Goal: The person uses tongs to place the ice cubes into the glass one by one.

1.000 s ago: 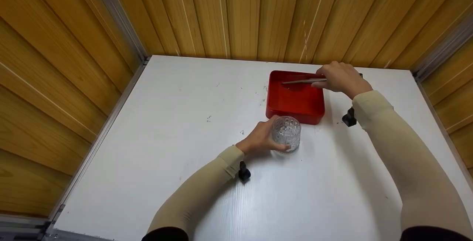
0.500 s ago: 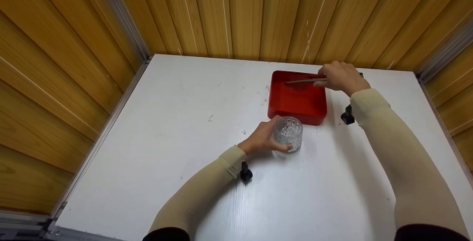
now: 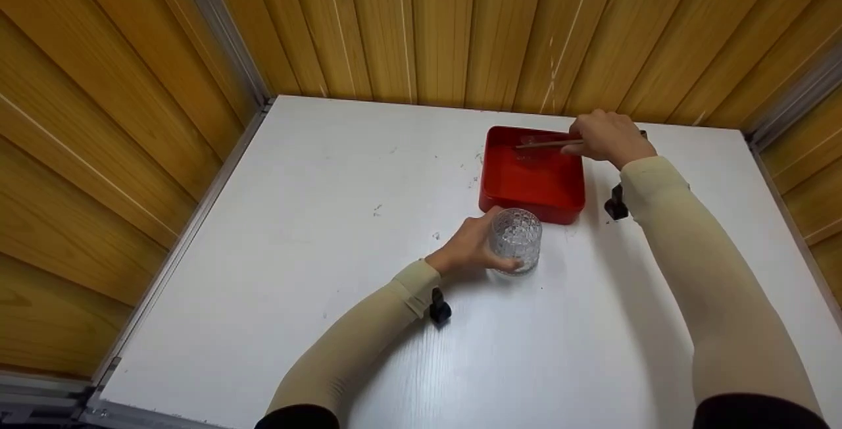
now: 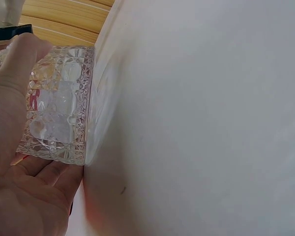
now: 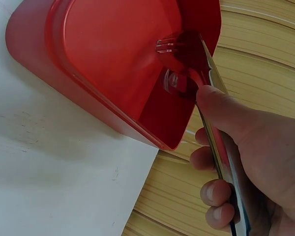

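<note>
My left hand (image 3: 475,245) grips a clear cut-glass tumbler (image 3: 518,239), thumb on the near side and fingers round the far side. The tumbler stands upright on the white table, just in front of a red square box (image 3: 534,210). In the left wrist view the patterned glass wall (image 4: 54,105) shows between thumb and fingers. Over the box's back right corner, my right hand (image 3: 608,136) holds metal tongs (image 3: 549,144), their tips down inside the box. In the right wrist view a small clear piece (image 5: 174,80) lies by the tongs' tips (image 5: 168,45).
The white table (image 3: 329,231) carries a few small dark specks. Wood-patterned panels (image 3: 434,27) rise behind the box and at both sides. A small black camera is strapped at each wrist, the left one (image 3: 439,309) hanging near the tabletop.
The tongs' tips have shifted slightly right inside the box and are turned a little. My left hand and the tumbler stay put; the head view has drifted slightly.
</note>
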`<state>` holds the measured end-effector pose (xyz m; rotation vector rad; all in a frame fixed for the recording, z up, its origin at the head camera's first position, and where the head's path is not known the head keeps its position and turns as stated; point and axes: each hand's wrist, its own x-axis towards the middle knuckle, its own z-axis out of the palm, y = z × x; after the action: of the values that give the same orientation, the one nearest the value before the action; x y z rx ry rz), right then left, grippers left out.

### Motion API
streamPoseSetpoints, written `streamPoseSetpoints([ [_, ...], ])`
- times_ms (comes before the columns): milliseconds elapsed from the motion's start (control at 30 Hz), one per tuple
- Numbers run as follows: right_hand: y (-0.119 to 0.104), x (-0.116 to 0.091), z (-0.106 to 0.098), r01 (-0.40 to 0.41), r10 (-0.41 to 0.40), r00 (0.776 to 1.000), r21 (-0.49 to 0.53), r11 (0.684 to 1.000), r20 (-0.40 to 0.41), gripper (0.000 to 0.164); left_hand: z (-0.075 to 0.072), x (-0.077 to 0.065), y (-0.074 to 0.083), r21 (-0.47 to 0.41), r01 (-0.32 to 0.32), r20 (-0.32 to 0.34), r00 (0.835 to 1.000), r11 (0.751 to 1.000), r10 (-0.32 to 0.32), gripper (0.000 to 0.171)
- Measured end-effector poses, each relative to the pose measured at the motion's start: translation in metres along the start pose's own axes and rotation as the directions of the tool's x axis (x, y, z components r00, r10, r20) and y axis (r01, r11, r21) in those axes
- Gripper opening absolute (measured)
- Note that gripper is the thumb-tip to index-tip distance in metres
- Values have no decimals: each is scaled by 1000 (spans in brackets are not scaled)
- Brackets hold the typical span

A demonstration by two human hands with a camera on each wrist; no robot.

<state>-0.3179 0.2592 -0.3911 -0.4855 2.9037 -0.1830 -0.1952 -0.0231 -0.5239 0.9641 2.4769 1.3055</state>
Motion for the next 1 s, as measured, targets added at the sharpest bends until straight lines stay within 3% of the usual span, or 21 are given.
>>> streamPoseSetpoints([
  [467,2,3,5,-18,18,1000,17,1000,17,34,1,-1,-1,-52,-29,-5,1000,998,29,86],
  [867,1,4,9,-13,13,1000,0,1000,17,34,3,-1,-3,-57,-20,-3,1000,998,20,83],
  [1000,1,5,8,-14,14,999,6,1000,34,35,2,0,-3,-17,-28,-6,1000,999,28,83],
])
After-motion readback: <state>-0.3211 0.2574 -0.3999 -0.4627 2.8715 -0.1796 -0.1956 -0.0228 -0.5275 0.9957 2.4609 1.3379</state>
